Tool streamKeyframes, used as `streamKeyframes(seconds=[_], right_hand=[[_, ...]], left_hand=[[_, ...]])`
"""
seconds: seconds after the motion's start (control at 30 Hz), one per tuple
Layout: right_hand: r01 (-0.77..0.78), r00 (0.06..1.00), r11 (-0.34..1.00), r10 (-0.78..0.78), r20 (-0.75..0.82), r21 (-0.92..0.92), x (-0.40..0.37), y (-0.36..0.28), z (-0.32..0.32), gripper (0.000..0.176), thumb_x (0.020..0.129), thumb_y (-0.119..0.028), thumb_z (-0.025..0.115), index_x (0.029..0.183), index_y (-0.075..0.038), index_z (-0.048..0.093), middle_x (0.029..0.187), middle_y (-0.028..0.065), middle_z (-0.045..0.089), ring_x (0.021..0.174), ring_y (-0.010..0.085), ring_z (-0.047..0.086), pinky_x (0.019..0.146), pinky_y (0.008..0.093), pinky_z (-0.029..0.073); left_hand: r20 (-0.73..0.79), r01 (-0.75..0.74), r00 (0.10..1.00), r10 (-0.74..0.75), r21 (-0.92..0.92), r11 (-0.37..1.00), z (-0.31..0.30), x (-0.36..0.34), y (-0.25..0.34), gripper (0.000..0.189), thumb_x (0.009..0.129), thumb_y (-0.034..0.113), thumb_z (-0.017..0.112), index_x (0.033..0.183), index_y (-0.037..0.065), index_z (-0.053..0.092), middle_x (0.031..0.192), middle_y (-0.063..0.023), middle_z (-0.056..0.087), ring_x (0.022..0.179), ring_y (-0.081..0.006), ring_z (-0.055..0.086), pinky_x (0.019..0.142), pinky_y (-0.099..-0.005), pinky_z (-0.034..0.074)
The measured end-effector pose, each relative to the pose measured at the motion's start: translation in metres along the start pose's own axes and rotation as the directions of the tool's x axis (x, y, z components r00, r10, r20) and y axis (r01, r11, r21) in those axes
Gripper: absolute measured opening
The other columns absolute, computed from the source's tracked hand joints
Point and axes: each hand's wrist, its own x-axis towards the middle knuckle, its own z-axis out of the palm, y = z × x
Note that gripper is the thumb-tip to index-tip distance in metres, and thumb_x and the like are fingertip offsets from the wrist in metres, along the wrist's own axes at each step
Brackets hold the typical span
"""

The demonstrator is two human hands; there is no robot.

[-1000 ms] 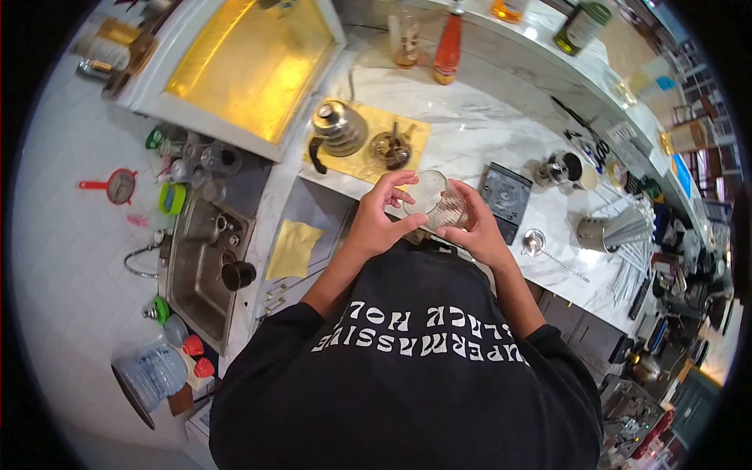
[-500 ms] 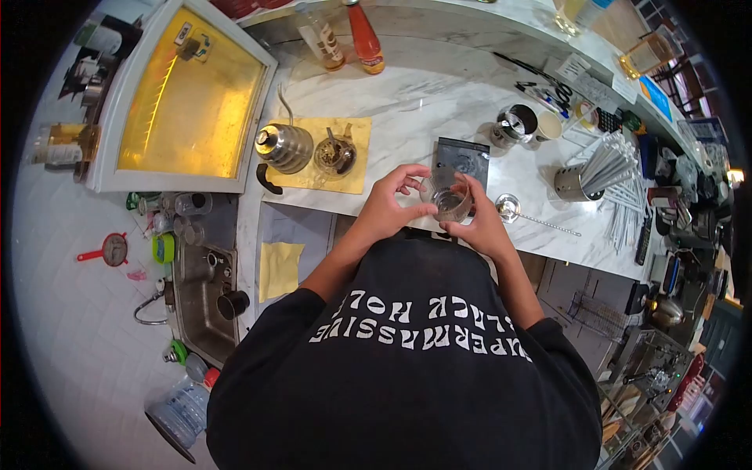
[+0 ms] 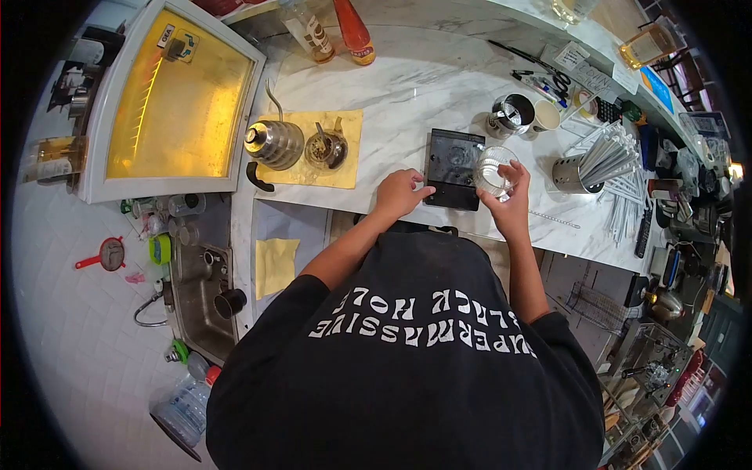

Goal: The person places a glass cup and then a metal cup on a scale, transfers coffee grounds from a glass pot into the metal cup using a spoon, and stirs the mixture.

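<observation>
My right hand (image 3: 510,201) is closed round a clear drinking glass (image 3: 493,171), thumb on the near side and fingers over the far side. The glass is beside the right edge of a flat black scale (image 3: 454,149) and overlaps that edge in this view. At the scale's left front corner is my left hand (image 3: 401,193), holding nothing, its fingers loosely bent and the thumb apart, its tip right at the scale. A twisted bar spoon (image 3: 554,219) lies to the right, its head hidden behind the right hand and glass.
A steel gooseneck kettle (image 3: 276,144) and a glass pot (image 3: 326,150) stand on a yellow cloth (image 3: 313,177) at left. Behind the glass are a metal cup (image 3: 513,113) and a paper cup (image 3: 546,115). Straws fill a steel holder (image 3: 575,174) at right; bottles stand at the back.
The glass has gone from between both hands to the right, now in my right hand only. My left hand has let go of it and rests near the scale's corner.
</observation>
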Motion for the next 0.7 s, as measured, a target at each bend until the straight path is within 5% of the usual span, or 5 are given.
streamKeyframes(seconds=[0.23, 0.4, 0.7], right_hand=[[0.038, 0.997, 0.999, -0.035, -0.070, 0.033, 0.017, 0.033, -0.008, 0.090, 0.075, -0.008, 0.085, 0.147, -0.003, 0.030, 0.141, 0.0226, 0.049, 0.137, 0.0334, 0.048, 0.113, 0.0439, 0.039], [0.052, 0.991, 0.998, -0.056, -0.123, -0.039, 0.032, 0.047, -0.012, 0.090, 0.075, -0.010, 0.086, 0.146, 0.000, 0.031, 0.144, 0.0310, 0.050, 0.138, 0.0363, 0.049, 0.114, 0.0426, 0.038], [0.060, 0.989, 0.988, -0.078, -0.127, -0.141, 0.050, 0.065, -0.017, 0.090, 0.075, -0.015, 0.087, 0.145, 0.001, 0.034, 0.143, 0.0304, 0.052, 0.136, 0.0374, 0.052, 0.112, 0.0421, 0.042]], left_hand=[[0.012, -0.064, 0.998, 0.063, 0.123, 0.990, 0.006, 0.010, 0.005, 0.047, 0.077, 0.050, 0.083, 0.095, 0.007, 0.076, 0.085, -0.0089, 0.072, 0.081, -0.0283, 0.070, 0.068, -0.0427, 0.053], [0.018, -0.028, 0.999, 0.027, 0.073, 0.997, 0.007, 0.012, 0.002, 0.046, 0.078, 0.050, 0.082, 0.092, 0.007, 0.076, 0.083, -0.0088, 0.072, 0.078, -0.0264, 0.070, 0.067, -0.0409, 0.053], [0.037, 0.011, 0.999, -0.009, -0.037, 0.999, 0.008, 0.014, -0.007, 0.041, 0.083, 0.047, 0.078, 0.095, 0.008, 0.079, 0.084, -0.0083, 0.074, 0.076, -0.0247, 0.070, 0.069, -0.0375, 0.054]])
